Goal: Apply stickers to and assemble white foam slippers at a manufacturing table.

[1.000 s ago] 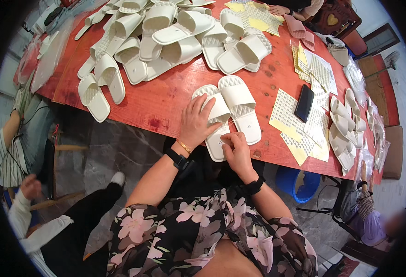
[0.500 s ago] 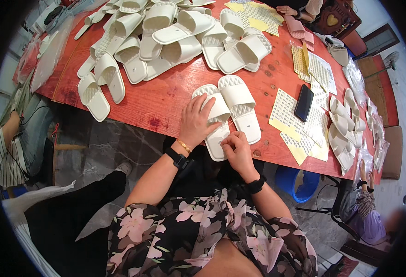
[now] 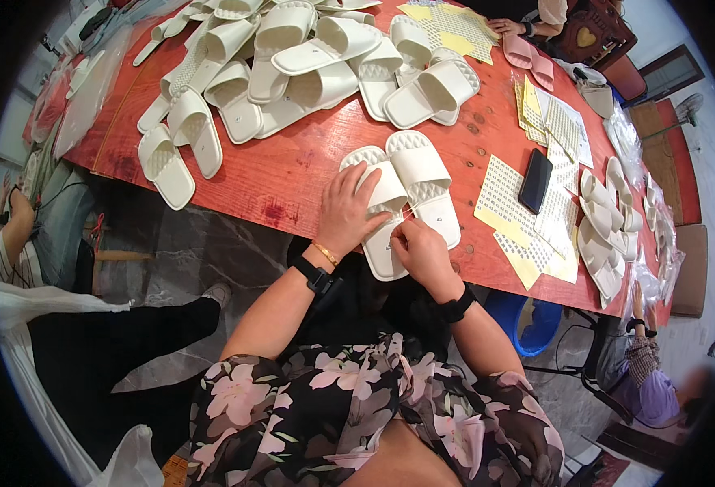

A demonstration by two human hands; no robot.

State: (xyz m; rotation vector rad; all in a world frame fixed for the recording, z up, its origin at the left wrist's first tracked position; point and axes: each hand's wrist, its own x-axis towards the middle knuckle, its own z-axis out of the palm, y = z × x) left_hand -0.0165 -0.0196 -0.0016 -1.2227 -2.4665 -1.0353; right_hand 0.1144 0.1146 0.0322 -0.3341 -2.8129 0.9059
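Observation:
Two white slide slippers with quilted footbeds lie side by side at the table's near edge. My left hand point(image 3: 349, 207) grips the left slipper point(image 3: 386, 195), its fingers over the strap and side. The right slipper point(image 3: 422, 169) rests against it, with a small printed mark on its heel. My right hand point(image 3: 422, 250) is closed in a pinch over the inner edges of the pair. From its fingertips a thin pale string point(image 3: 407, 210) runs up between the straps. The string's lower end is hidden by the fingers.
A heap of white slippers point(image 3: 317, 85) covers the far left of the red table point(image 3: 268, 191). Sticker sheets point(image 3: 503, 199), a black phone point(image 3: 535, 180) and more white slippers point(image 3: 602, 231) lie to the right. A blue bin point(image 3: 536, 329) stands below; other people sit around.
My right hand has moved slightly up from the left slipper's heel toward the gap between the slippers. My left hand stays put. White cloth beside the person at the left has shifted.

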